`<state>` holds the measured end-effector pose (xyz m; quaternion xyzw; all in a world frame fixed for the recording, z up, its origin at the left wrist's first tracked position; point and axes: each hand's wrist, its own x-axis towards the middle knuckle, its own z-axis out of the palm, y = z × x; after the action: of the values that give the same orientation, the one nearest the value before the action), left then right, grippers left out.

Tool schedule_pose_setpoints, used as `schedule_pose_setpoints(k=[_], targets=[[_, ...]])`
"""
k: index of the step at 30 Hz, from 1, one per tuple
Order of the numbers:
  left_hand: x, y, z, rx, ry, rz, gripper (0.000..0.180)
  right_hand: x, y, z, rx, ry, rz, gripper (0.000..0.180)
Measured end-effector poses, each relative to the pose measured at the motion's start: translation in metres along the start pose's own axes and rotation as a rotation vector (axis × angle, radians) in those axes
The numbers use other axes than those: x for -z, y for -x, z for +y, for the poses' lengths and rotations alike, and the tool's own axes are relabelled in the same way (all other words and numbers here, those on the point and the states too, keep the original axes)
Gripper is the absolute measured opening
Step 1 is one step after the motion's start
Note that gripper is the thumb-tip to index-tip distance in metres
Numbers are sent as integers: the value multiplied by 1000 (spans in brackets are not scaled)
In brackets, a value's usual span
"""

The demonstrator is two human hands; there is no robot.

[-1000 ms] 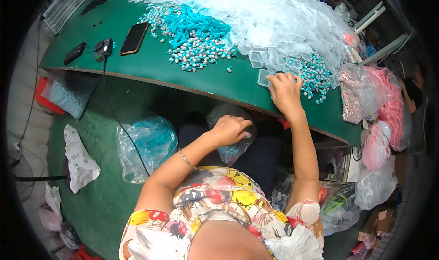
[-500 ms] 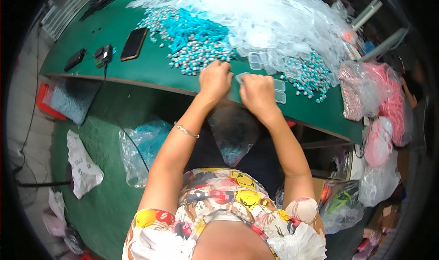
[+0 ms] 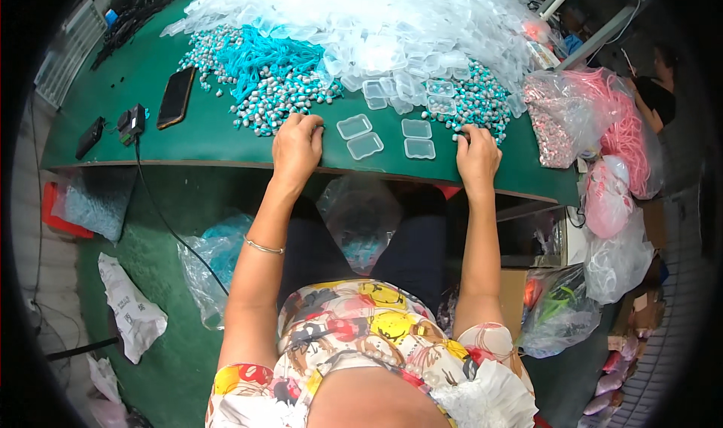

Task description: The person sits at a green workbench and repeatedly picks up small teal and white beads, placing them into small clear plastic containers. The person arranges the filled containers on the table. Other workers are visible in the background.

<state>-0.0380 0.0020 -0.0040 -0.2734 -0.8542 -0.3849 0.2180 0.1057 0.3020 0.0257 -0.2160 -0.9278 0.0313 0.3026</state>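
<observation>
Facing the green bench (image 3: 215, 138), we have both hands at its near side. Our left hand (image 3: 297, 148) is at the near edge of the left bead pile (image 3: 260, 110), grey and turquoise, with its fingers bent and close together. Our right hand (image 3: 479, 155) is at the near edge of the right bead pile (image 3: 478, 97), its fingers curled; whether either hand's fingers grip a bead, we cannot tell. Between our hands on the bench, the left box (image 3: 363, 143), clear and open, lies slightly askew, while the right box (image 3: 419, 145), also clear and open, lies straighter. Beyond them, a broad heap of clear cases (image 3: 392, 33) covers the far side, beside turquoise cords (image 3: 267, 60). Farther left lies a dark phone (image 3: 176, 98). On our left forearm we wear a metal bracelet (image 3: 265, 246).
</observation>
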Motion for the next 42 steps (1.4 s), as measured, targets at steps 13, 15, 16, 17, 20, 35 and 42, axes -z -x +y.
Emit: schedule_pose_setpoints(k=[13, 15, 16, 17, 20, 35, 42], targets=[[6, 14, 46, 106, 443, -80, 12, -9, 0, 4, 169, -203, -2, 12], [2, 15, 52, 75, 383, -99, 11, -4, 1, -2, 148, -281, 0, 10], [1, 16, 54, 68, 348, -109, 11, 1, 1, -13, 138, -358, 17, 9], [1, 16, 57, 63, 308, -123, 10, 6, -1, -27, 127, -435, 34, 9], [-4, 20, 59, -9, 163, -63, 5, 16, 0, -80, 363, -603, -106, 10], [-1, 21, 53, -98, 149, -19, 26, -9, -7, -126, 625, -351, -329, 8], [9, 18, 46, -82, 23, -261, 47, -27, -52, -153, 617, -465, -153, 11]])
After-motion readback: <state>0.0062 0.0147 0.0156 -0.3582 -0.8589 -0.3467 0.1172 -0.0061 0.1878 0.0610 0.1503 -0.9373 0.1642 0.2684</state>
